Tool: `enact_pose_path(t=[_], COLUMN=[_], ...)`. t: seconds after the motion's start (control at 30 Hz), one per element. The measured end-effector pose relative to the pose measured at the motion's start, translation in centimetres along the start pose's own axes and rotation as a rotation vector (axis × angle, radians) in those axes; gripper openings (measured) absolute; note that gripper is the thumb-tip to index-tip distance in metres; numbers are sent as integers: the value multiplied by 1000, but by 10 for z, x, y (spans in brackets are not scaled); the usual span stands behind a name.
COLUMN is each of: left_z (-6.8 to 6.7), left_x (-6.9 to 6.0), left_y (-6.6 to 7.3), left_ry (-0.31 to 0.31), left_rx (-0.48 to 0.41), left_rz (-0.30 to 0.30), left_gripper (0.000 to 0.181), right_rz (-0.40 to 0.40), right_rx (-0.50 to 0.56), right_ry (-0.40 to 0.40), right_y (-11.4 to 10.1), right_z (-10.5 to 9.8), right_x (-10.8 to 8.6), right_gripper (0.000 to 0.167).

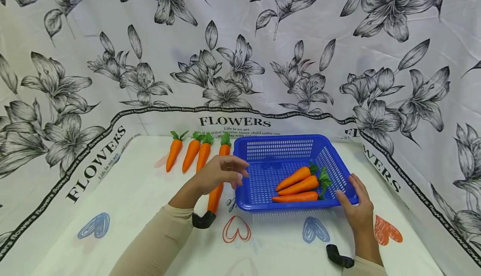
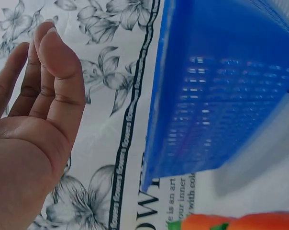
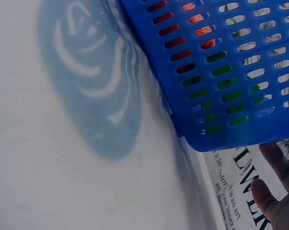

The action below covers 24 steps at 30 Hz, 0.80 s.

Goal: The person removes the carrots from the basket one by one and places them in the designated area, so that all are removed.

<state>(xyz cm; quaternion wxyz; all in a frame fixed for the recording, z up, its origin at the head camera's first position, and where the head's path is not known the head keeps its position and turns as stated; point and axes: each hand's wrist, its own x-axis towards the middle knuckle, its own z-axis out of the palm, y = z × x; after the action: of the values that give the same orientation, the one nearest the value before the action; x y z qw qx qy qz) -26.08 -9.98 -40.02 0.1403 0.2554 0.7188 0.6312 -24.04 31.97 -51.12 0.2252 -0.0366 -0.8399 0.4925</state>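
Note:
In the head view a blue plastic basket (image 1: pixel 279 142) sits on the table, with three orange carrots (image 1: pixel 297 187) lying at its right side. My right hand (image 1: pixel 358 205) is at the basket's right front corner, thumb over the rim, fingers along the outside. The right wrist view shows that thumb (image 3: pixel 264 199) straight and apart from the mesh. My left hand (image 1: pixel 219 173), empty and loosely bent, is beside the basket's left rim and partly covers carrots. From the left wrist view the left palm (image 2: pixel 34 139) stands clear of the basket wall (image 2: pixel 202 96).
Several carrots (image 1: pixel 174 155) with green tops lie left of the basket. An orange carrot piece (image 1: pixel 215 196) shows below my left wrist. Black wrist devices (image 1: pixel 204 220) are on both arms. A flower-printed cloth (image 1: pixel 225 29) hangs behind the table (image 1: pixel 139 184).

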Motion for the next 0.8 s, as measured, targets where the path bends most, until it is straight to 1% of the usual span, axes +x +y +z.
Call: enact_pose_path(t=[0.1,0.2,0.4,0.5,0.67,0.77,0.8], left_z=[2,4,9,12,20,25,26], left_x=[12,25,52,66,88,102,107], left_y=[7,10,16,22,34,41,43], left_ry=[-55,-102,-187,-215,-252,-273,-279], left_rx=[-15,-42,-124,-172,-262,-291,-285], left_rz=[9,22,55,53,22,11,13], left_gripper=[33,32,34,35,35,35,35], right_rz=[-4,-15,-21,-22,-19,-6,-3], right_rx=[8,6,-6,-6,-7,-3,-2], right_ry=[-1,3,11,11,5,-3,-4], right_y=[0,2,6,6,4,4,3], right_z=[0,1,2,2,1,0,0], right_x=[0,1,2,2,1,1,1], right_gripper=[60,60,60,60,61,61,61])
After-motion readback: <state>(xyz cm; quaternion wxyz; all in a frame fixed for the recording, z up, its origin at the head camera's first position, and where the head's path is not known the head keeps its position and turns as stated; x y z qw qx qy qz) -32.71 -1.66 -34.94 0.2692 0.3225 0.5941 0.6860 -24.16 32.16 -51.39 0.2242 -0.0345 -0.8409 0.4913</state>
